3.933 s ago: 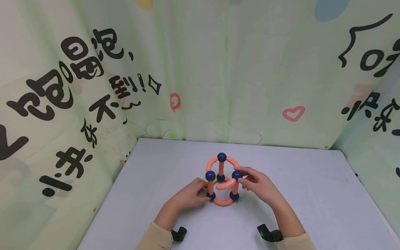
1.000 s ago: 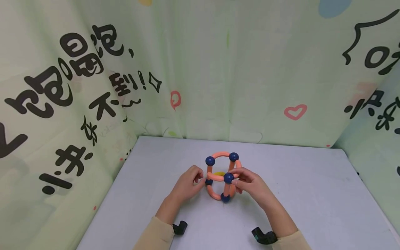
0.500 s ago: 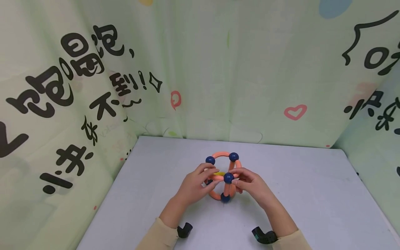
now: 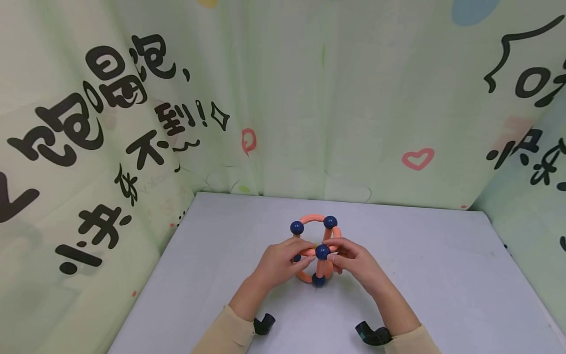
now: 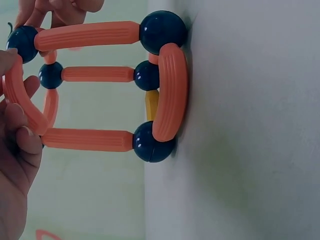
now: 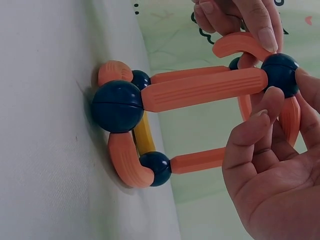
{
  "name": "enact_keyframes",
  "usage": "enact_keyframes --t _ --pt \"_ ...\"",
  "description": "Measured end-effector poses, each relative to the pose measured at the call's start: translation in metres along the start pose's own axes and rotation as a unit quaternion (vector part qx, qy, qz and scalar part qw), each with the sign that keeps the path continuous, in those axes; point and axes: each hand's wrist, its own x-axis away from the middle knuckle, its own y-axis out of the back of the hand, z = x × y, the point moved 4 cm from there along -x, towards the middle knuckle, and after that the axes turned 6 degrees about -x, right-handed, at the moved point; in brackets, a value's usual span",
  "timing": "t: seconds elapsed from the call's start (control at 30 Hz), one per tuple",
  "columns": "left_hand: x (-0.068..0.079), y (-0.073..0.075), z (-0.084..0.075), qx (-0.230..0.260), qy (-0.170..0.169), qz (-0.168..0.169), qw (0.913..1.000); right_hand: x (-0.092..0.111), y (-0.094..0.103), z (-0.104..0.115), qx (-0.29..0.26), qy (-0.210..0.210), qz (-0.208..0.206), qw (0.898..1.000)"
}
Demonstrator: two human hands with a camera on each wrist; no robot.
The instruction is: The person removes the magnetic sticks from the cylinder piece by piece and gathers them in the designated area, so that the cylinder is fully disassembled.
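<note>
Frame (image 5: 97, 74) of coral rods (image 5: 90, 140) and blue balls (image 5: 163, 32): stood on the tabletop (image 4: 442, 275); left hand (image 4: 279, 262): fingers pinched a curved upper rod (image 5: 21, 92). Right hand (image 4: 353, 254): fingers held the near upper ball (image 4: 322, 252).

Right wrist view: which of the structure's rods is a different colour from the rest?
The yellow rod, low in the structure by the tabletop, running between two of the lower blue balls; the other visible rods are orange.
</note>
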Motion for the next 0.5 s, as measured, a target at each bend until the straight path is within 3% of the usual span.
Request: enact_keyframes --t 0.5 --pt "0.0004 -0.0047 0.0003 0.001 0.007 -0.016 0.9999 0.0003 -0.0026 0.0025 0.006 -0.004 -0.007 1.000"
